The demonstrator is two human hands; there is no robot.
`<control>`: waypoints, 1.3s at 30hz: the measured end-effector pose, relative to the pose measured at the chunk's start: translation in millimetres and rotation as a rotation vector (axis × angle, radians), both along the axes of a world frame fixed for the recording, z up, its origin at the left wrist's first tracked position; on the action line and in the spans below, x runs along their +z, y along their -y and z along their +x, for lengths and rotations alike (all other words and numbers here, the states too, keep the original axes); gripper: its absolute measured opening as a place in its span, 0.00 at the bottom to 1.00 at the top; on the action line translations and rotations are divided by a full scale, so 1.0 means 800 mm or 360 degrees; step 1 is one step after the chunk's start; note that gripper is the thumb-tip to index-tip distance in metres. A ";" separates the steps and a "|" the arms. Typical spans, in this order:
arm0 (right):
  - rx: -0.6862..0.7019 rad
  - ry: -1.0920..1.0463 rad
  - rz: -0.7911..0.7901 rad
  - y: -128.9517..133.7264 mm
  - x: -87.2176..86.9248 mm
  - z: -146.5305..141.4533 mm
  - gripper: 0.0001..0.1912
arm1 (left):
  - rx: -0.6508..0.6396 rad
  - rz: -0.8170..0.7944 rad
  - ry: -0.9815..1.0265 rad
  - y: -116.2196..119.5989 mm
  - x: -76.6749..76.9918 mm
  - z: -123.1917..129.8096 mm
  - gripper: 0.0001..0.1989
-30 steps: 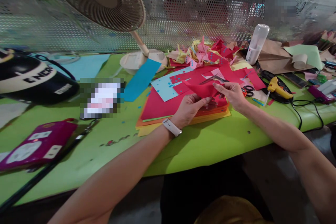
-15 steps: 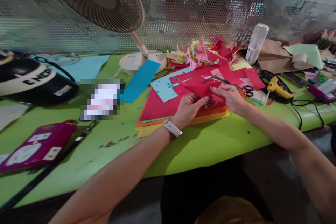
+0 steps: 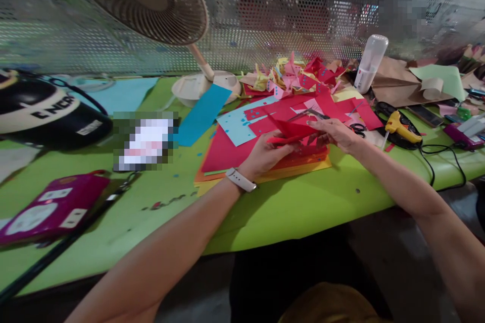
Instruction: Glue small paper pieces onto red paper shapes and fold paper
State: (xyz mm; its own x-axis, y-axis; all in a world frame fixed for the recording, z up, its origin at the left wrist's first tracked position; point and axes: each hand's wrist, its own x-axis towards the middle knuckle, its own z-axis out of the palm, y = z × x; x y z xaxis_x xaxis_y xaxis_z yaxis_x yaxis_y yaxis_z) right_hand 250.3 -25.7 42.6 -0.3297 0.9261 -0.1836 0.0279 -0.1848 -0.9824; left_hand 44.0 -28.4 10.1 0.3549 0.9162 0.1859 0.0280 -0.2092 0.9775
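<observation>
A folded piece of red paper (image 3: 293,130) is held between my two hands, its flap standing partly up. My left hand (image 3: 265,155), with a white watch on the wrist, pinches its left edge. On the other side, my right hand (image 3: 332,133) grips the right edge with bent fingers. Beneath lies a stack of coloured sheets (image 3: 223,155), red on top with orange and yellow under it. A light blue sheet (image 3: 237,128) with small blue paper dots rests on the stack. Scissors (image 3: 356,130) lie just beyond my right hand, partly hidden by it.
A fan (image 3: 206,71) stands behind. Paper scraps (image 3: 299,74) are heaped at the back, beside a white bottle (image 3: 371,63). A yellow glue gun (image 3: 399,128) lies right. At left are a blurred-out phone (image 3: 147,144), a purple power strip (image 3: 56,207) and a black bottle (image 3: 56,116).
The red paper has opened from a flatter shape, and its flap now rises. My left hand has shifted slightly left, my right hand slightly right.
</observation>
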 end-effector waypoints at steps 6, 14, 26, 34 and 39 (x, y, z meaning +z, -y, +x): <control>0.0014 0.0009 0.0186 -0.005 -0.011 -0.002 0.18 | -0.0132 -0.0157 0.0287 -0.010 -0.002 0.000 0.21; -0.0425 0.0140 0.0449 -0.005 -0.033 -0.014 0.11 | -0.0062 -0.0381 0.0380 0.006 0.008 0.005 0.17; -0.0367 0.0914 0.0918 -0.009 0.023 0.033 0.14 | 0.0336 -0.0448 0.0184 0.002 0.008 0.004 0.17; -0.0056 0.2506 0.0596 -0.023 0.056 0.109 0.08 | 0.0401 -0.0452 0.0269 0.002 0.015 0.007 0.14; 0.0000 0.2459 0.0698 -0.030 0.035 0.090 0.18 | 0.0459 -0.0447 0.0247 -0.001 0.013 0.005 0.12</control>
State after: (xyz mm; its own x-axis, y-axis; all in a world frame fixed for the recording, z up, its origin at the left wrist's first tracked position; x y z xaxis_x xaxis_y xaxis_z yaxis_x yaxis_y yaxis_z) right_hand 321.9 -1.7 70.3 -0.0889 0.9944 -0.0577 0.9959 0.0896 0.0111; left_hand 47.6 -27.2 20.6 0.0645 0.9965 -0.0536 -0.1055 0.0602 0.9926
